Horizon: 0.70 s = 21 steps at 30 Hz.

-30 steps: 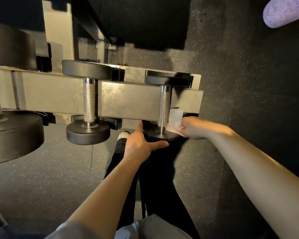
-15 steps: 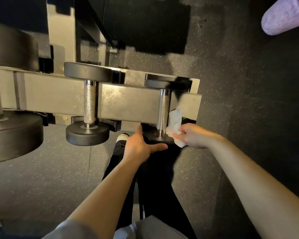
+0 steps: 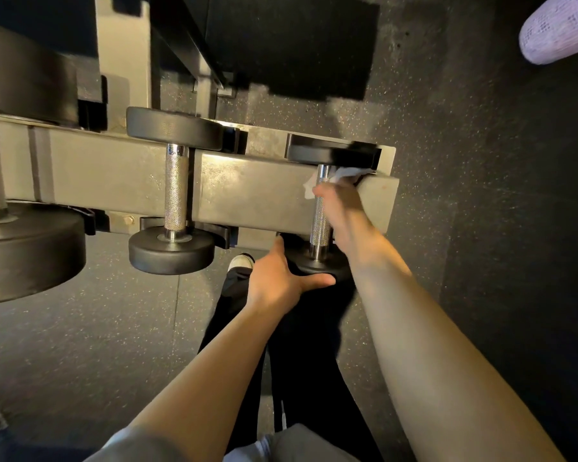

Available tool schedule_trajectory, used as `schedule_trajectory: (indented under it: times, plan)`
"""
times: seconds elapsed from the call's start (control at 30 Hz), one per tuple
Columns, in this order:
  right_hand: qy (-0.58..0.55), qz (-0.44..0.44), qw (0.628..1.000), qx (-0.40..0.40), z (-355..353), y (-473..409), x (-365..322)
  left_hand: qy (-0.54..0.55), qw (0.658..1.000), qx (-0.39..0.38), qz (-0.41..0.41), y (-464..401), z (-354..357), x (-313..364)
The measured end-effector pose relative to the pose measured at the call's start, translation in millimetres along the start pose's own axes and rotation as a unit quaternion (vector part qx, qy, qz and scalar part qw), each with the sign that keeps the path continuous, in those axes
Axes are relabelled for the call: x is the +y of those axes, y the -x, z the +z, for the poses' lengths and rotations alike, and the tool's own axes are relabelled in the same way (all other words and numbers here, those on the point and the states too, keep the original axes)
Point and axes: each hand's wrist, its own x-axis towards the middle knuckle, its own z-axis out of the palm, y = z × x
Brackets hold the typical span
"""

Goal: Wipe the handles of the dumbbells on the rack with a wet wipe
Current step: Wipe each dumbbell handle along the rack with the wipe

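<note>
The rightmost dumbbell on the grey rack has a knurled steel handle between two black heads. My right hand grips the upper part of that handle with a white wet wipe wrapped round it; the wipe's ends stick out near the far head. My left hand cups the near head from the left, thumb under its front edge. To the left sits a second dumbbell with a bare knurled handle.
A much larger dumbbell fills the rack's left end. Black speckled rubber floor lies all around. My dark trouser legs and a white shoe are below the rack. A pale purple roll lies at the top right.
My right hand has slid the wipe up the handle, from beside the near head to the far end. My left hand has stayed on the near head.
</note>
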Motion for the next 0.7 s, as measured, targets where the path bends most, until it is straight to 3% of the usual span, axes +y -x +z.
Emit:
schedule_trajectory:
  times: [0.13, 0.27, 0.33, 0.43, 0.5, 0.53, 0.6, 0.7]
  plan:
    - [0.236, -0.035, 0.971, -0.022, -11, 15, 32, 0.009, 1.000, 0.018, 0.006, 3, 6, 1]
    - [0.430, -0.023, 0.899, -0.083, -21, 29, 53, 0.012, 1.000, 0.028, 0.004, 3, 11, 2]
    - [0.397, -0.013, 0.913, -0.087, -20, 26, 44, 0.015, 0.999, 0.031, 0.003, 4, 12, 2]
    - [0.123, -0.006, 0.990, -0.064, -16, 13, 13, 0.026, 0.999, 0.043, 0.014, 6, 15, 1]
    - [-0.040, -0.022, 0.999, -0.011, -9, 4, -2, 0.032, 0.998, 0.057, 0.021, 7, 15, 1]
    - [-0.057, -0.029, 0.998, 0.002, -7, 2, -2, 0.033, 0.997, 0.061, 0.021, 7, 15, 1]
    - [0.052, -0.039, 0.998, -0.006, -5, 7, 10, 0.039, 0.997, 0.067, 0.024, 7, 16, 0]
    - [0.287, -0.102, 0.952, 0.007, -23, 19, 47, 0.067, 0.995, 0.076, 0.016, 9, 15, -3]
